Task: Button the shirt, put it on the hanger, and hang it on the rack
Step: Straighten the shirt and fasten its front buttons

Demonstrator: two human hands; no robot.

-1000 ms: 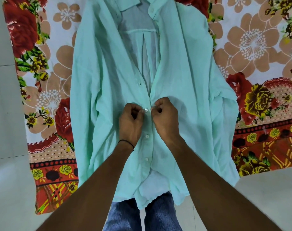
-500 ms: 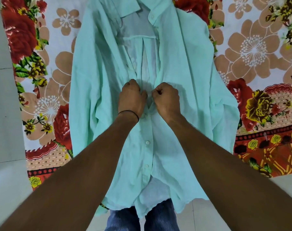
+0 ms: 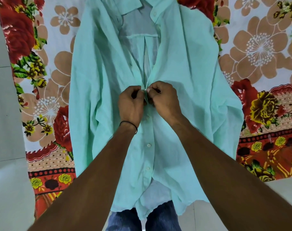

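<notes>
A mint-green shirt (image 3: 188, 67) lies spread flat on a floral sheet, collar at the far end and hem toward me. Its lower front is closed by three white buttons (image 3: 148, 145); above my hands the front gapes open up to the collar. My left hand (image 3: 131, 104) pinches the left placket edge at mid-chest. My right hand (image 3: 163, 99) pinches the right placket edge, and both meet at a small white button between the fingertips. No hanger or rack is in view.
The floral sheet (image 3: 46, 90) in red, tan and white covers the surface under the shirt. Pale floor tiles (image 3: 6, 189) border it on the left and at the lower right. My blue-jeaned legs (image 3: 142, 220) show below the hem.
Both hands moved up the placket from a lower button, which now sits fastened below them, to the following one. They now pinch the two edges together there.
</notes>
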